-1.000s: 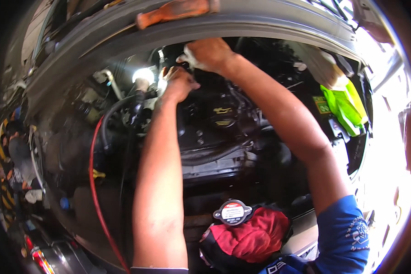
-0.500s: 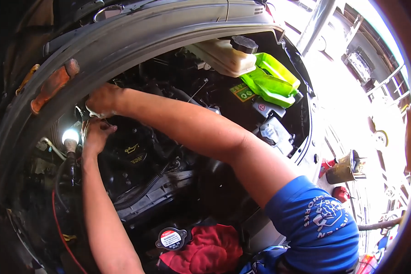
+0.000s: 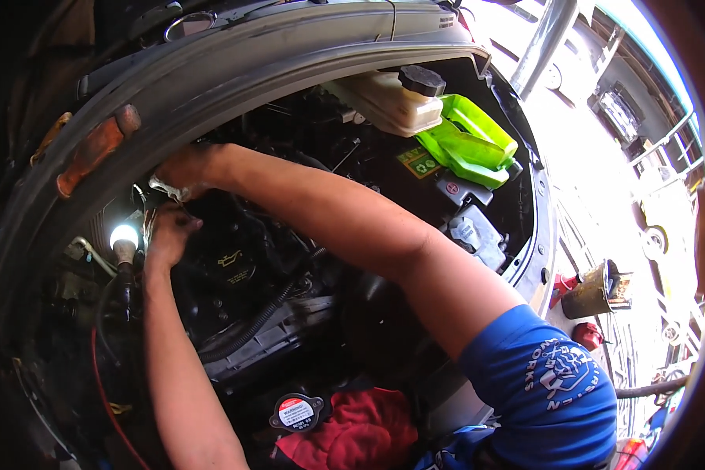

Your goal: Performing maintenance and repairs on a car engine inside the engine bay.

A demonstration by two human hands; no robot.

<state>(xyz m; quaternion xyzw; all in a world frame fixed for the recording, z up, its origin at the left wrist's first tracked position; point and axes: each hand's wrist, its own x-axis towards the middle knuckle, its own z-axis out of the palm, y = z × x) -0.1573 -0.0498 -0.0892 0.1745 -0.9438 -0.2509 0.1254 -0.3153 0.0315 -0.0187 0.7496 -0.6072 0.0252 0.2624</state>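
Deep in a car's engine bay, at the back left under the cowl edge, both my hands work close together. My right hand (image 3: pixel 186 170) reaches across from the right, its fingers curled and partly hidden in shadow, with a bright, pale strip along its lower edge. Just below it, my left hand (image 3: pixel 169 235) is closed, thumb bent to the right; whatever its fingers pinch is lost in the glare. A lit bulb (image 3: pixel 124 236) on a dark holder stands just left of my left hand. The dark engine cover (image 3: pixel 231 262) lies to the right of my left wrist.
Orange-handled tools (image 3: pixel 94 157) rest on the cowl. A reservoir (image 3: pixel 392 102) with a black cap and a green plastic container (image 3: pixel 474 145) stand at the far right, near the battery (image 3: pixel 478 235). A radiator cap (image 3: pixel 296 412) and red cloth (image 3: pixel 360 431) lie nearest me.
The whole view has shifted slightly. Both hands stay at the same spot, with the right hand's pale lower edge showing a little more; nothing has visibly been let go.
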